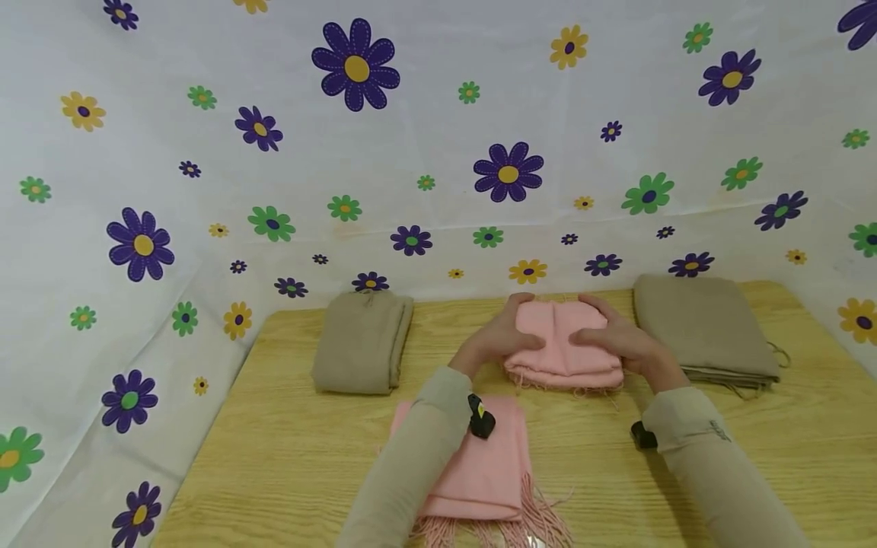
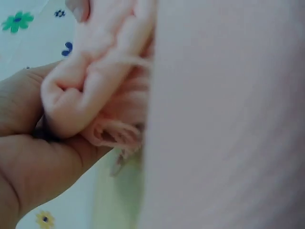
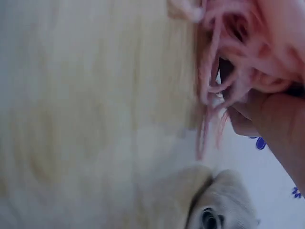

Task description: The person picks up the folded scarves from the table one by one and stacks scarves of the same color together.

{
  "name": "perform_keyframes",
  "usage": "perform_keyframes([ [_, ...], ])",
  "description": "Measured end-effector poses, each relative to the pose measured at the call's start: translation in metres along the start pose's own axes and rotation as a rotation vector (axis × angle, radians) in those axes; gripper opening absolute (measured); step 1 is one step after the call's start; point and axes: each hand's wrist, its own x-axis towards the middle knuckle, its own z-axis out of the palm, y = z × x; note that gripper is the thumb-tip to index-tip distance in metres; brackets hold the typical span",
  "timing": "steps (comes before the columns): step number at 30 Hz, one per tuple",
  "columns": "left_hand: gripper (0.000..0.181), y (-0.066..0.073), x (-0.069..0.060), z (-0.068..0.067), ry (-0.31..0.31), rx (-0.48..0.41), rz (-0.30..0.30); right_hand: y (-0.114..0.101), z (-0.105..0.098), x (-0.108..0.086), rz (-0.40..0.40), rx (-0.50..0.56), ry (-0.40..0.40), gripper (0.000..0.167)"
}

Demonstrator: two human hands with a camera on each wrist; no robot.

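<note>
Both hands grip a folded pink scarf (image 1: 567,346) at the back of the table, one at each side. The left hand (image 1: 503,331) has its thumb on top and its fingers round the far left edge. On the other side the right hand (image 1: 620,339) holds it the same way, thumb over the top. Loose threads hang from the scarf's near edge. In the left wrist view its folded layers (image 2: 95,86) lie in the hand's grasp; pink fringe (image 3: 228,62) hangs beside the fingers in the right wrist view. A second folded pink scarf (image 1: 486,464) lies nearer, partly under the left forearm.
A folded beige cloth (image 1: 359,346) lies at the back left of the wooden table (image 1: 274,441). Another larger beige cloth (image 1: 702,327) lies at the back right, close to the right hand. Behind the table hangs a white flower-print sheet (image 1: 425,137).
</note>
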Motion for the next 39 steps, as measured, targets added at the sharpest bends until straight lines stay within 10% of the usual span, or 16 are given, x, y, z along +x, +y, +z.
perform_keyframes([
  [11, 0.08, -0.005, 0.004, 0.001, 0.13, -0.329, -0.194, 0.001, -0.003, -0.007, 0.091, 0.271, -0.111, 0.089],
  [25, 0.048, -0.007, 0.003, 0.0, -0.018, -0.187, -0.114, 0.009, -0.004, -0.005, 0.054, 0.267, -0.061, 0.07],
  [33, 0.047, 0.0, -0.001, 0.001, 0.014, -0.147, -0.122, 0.007, 0.004, -0.008, 0.046, 0.291, 0.143, 0.089],
  [39, 0.046, 0.0, 0.0, 0.002, 0.019, -0.117, -0.12, 0.006, 0.004, -0.011, 0.061, 0.331, 0.043, 0.09],
])
